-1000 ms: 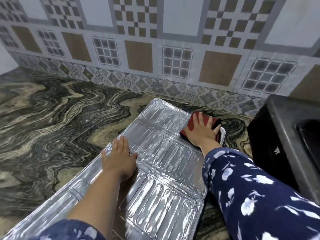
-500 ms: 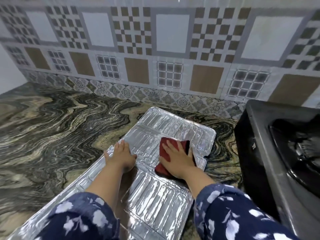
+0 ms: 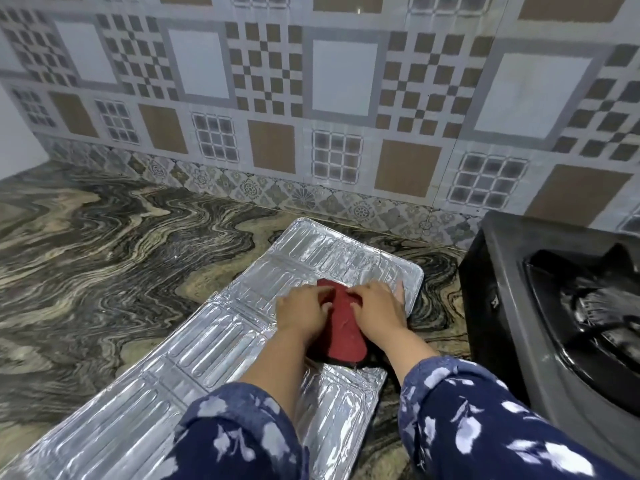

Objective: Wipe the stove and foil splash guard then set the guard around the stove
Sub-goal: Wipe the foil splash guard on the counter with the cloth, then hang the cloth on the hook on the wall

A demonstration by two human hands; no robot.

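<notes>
Foil splash guard (image 3: 221,344) lies flat on the marbled countertop (image 3: 86,258), running diagonally from lower left of the frame up to centre right, ribbed silver panels facing up, far end near the base of the tiled wall (image 3: 311,98). Red cloth (image 3: 341,323) sits on the guard's upper right part, bunched lengthwise between both hands, dark underside showing at its near end. Left hand (image 3: 304,308) is on the cloth's left edge, fingers bent over it with tips on the red fabric; looks like it pinches the cloth, though motion blur makes the exact grip hard to read. Right hand (image 3: 377,306) is on the cloth's right edge, fingers curled onto the fabric, outer fingers spread onto the foil near the guard's right border. The two hands are almost touching over the cloth. Both forearms come in from the bottom of the frame in dark blue sleeves (image 3: 485,417) with white print. Black stove (image 3: 512,292) stands at the right edge of the frame, just beside the guard but apart from it, a burner grate partly visible on top, blurred.
</notes>
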